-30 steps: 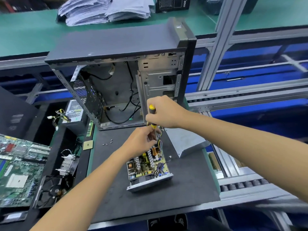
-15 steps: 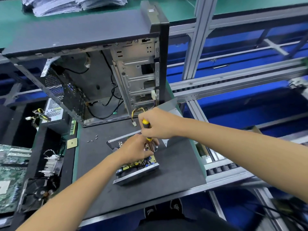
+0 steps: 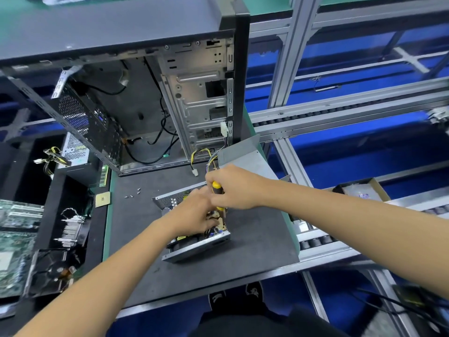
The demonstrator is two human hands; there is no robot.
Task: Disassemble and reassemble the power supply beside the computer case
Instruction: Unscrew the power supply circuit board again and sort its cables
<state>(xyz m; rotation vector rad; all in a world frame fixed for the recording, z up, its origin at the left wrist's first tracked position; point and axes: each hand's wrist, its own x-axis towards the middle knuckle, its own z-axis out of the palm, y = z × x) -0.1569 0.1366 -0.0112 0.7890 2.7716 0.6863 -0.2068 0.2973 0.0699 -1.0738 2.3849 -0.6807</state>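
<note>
The PSU sits lid-off at centre frame on a dark mat, w/ its circuit board exposed and its grey metal wall facing the bottom of the frame. The right hand comes in from the right edge, fingers curled tight round a yellow-and-black screwdriver – shaft pointing down into the PSU near its right side. The left hand reaches up from the lower left and rests on the board; fingers bent down among the components, but can't tell whether they pinch anything.

Just behind the right hand, a bent grey cover lies on the mat, touching the case front. The case stands open in the upper centre, black cables hanging inside. A yellow/black wire bundle w/ a white plug runs from about the right hand to the case foot.

Left of the PSU on the mat – a few small screws. At the mat's left edge, a square CPU and above it a green RAM stick. Further left: a second PSU w/ yellow wires, a finned heatsink, a fan and a green motherboard at the left edge. A cardboard tray sits at mid right.
</note>
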